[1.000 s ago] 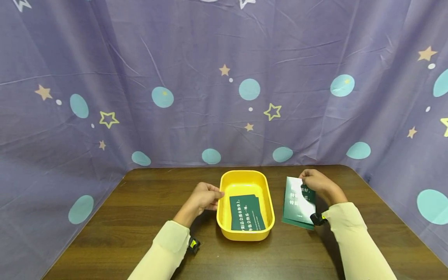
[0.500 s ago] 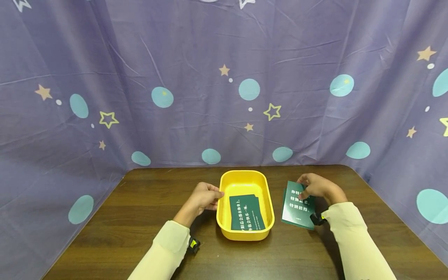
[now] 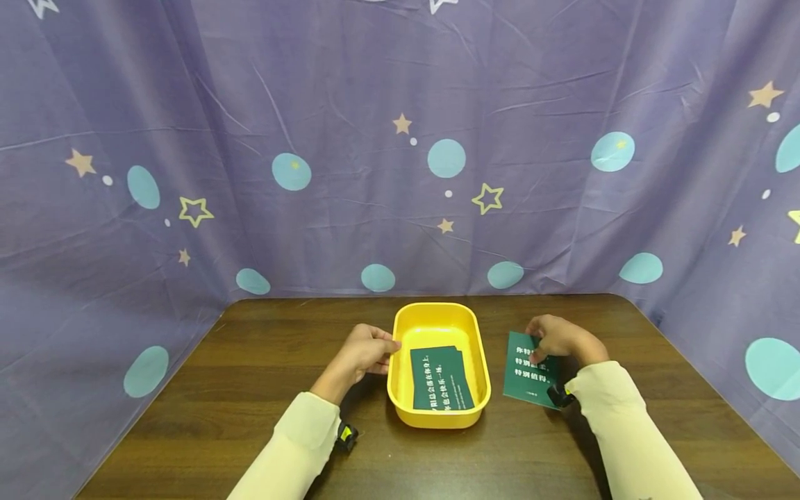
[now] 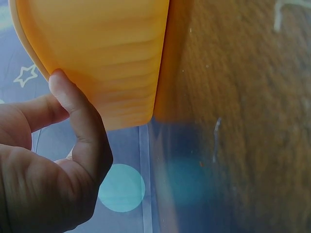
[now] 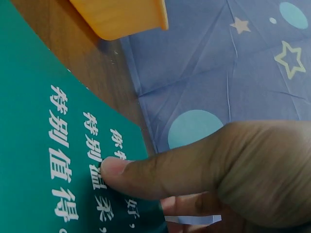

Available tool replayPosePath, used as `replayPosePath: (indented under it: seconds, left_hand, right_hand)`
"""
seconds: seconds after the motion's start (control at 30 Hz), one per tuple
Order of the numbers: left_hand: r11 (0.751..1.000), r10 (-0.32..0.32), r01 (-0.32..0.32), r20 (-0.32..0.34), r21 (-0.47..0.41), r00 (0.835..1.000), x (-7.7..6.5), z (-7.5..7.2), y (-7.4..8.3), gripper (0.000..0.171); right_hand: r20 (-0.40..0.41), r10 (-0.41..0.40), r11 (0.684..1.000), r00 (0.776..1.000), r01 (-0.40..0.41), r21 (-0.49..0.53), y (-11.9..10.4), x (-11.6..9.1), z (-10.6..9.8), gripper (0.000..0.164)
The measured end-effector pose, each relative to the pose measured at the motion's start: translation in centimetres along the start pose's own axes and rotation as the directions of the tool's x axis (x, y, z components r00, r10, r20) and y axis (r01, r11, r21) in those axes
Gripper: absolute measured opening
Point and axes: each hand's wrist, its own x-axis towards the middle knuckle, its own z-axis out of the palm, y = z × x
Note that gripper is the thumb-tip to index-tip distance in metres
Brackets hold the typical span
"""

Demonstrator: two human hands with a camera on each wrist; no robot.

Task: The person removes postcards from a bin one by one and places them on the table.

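Observation:
A yellow plastic box [image 3: 437, 421] stands on the table, and my left hand [image 3: 362, 353] pinches its left rim between thumb and fingers. The left wrist view shows my thumb and a finger meeting at the rim of the box wall [image 4: 116, 58]. Inside the box lie green cards [image 3: 440, 380] with white printed characters, partly overlapping. To the right of the box, my right hand [image 3: 562, 339] pinches another printed green card [image 3: 530, 382] by its far right part. In the right wrist view the thumb lies on the printed face of the card [image 5: 29, 121], with other fingers partly hidden behind its edge.
The brown wooden table [image 3: 262, 389] reaches back to a purple curtain [image 3: 350, 208] with stars and blue dots. A bare strip of tabletop separates the box from the card at right. Black wrist cameras sit on both wrists.
The green card at right has gone from raised and glossy with glare to lying flatter, and the second edge beneath it no longer shows. My right hand has shifted slightly down. The left hand stays still.

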Motion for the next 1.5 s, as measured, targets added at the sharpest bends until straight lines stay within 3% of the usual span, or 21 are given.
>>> replayPosePath:
  seconds: [0.57, 0.77, 0.97, 1.17, 1.27, 1.33, 1.5]
  left_hand:
    - [1.000, 0.005, -0.005, 0.003, -0.012, 1.000, 0.1, 0.1, -0.1, 0.015]
    - [1.000, 0.001, -0.001, 0.006, -0.010, 1.000, 0.0, 0.1, -0.1, 0.015]
    - [1.000, 0.005, -0.005, 0.006, -0.008, 1.000, -0.1, 0.1, 0.0, 0.015]
    - [1.000, 0.006, -0.006, 0.002, -0.004, 1.000, -0.1, 0.0, -0.1, 0.015]
    - [1.000, 0.004, -0.004, 0.000, 0.000, 1.000, 0.0, 0.0, -0.2, 0.014]
    - [1.000, 0.002, -0.002, -0.001, -0.001, 1.000, 0.0, 0.0, -0.2, 0.014]
    - [1.000, 0.002, -0.002, 0.001, -0.003, 1.000, 0.1, 0.0, -0.1, 0.015]
  right_hand:
    - [-0.010, 0.044, 0.996, 0.999, -0.045, -0.073, -1.2, -0.1, 0.4, 0.051]
    - [-0.046, -0.060, 0.990, 0.997, 0.054, -0.129, -1.9, 0.0, 0.4, 0.048]
    - [-0.197, -0.186, 0.972, 0.963, 0.152, -0.177, -4.4, 0.2, 0.2, 0.049]
    - [-0.349, -0.341, 0.937, 0.873, 0.282, -0.207, -7.8, 1.1, 1.4, 0.050]
    - [-0.360, -0.384, 0.919, 0.850, 0.314, -0.240, -9.3, 1.4, 2.4, 0.051]
    - [-0.341, -0.403, 0.910, 0.849, 0.333, -0.247, -10.2, 1.5, 3.0, 0.053]
    - [-0.245, -0.406, 0.908, 0.880, 0.359, -0.217, -11.7, 1.6, 4.3, 0.060]
